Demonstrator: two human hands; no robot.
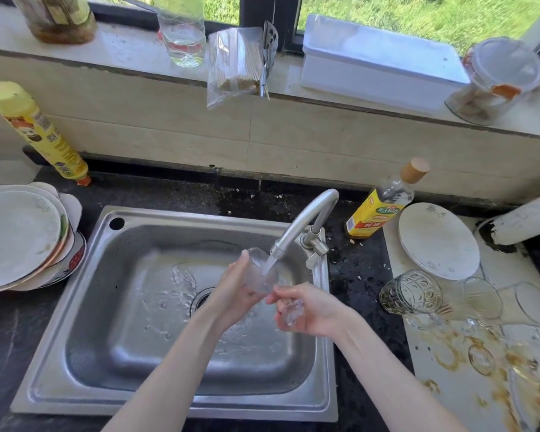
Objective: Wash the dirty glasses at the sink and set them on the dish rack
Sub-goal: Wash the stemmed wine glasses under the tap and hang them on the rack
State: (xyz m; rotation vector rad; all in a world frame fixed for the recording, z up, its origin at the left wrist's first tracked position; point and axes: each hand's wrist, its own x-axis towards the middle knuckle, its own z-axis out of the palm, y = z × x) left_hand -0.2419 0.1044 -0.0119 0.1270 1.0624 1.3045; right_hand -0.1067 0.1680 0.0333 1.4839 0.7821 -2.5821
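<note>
**Rinsing a stemmed glass under the running tap**

The left hand (234,291) is cupping the bowl of a clear stemmed glass (262,275), fingers wrapped round its far side, while the right hand (312,310) is curling its fingers round the stem and foot at the near end. The glass is lying tilted over the middle of the sink (85,307), its bowl directly under the spout of the faucet (306,219), and a stream of water (270,263) is running onto it and splashing across the basin around the drain (200,299).

To the right of the sink, on a pale board (449,385) marked with brown ring stains, 1 patterned tumbler (410,293) is lying on its side just beside at least 2 plain clear glasses (483,297), with a white plate (438,241) sitting just beyond them. A cooking-wine bottle (384,204) is standing on the dark tabletop (19,344) behind the faucet. To the left, a stack of plates (19,238) is resting near the sink's edge, with a yellow spray can (38,135) standing behind it. On the far windowsill (122,48), a bag of skewers (234,63) is leaning beside a white box (378,63).
</note>
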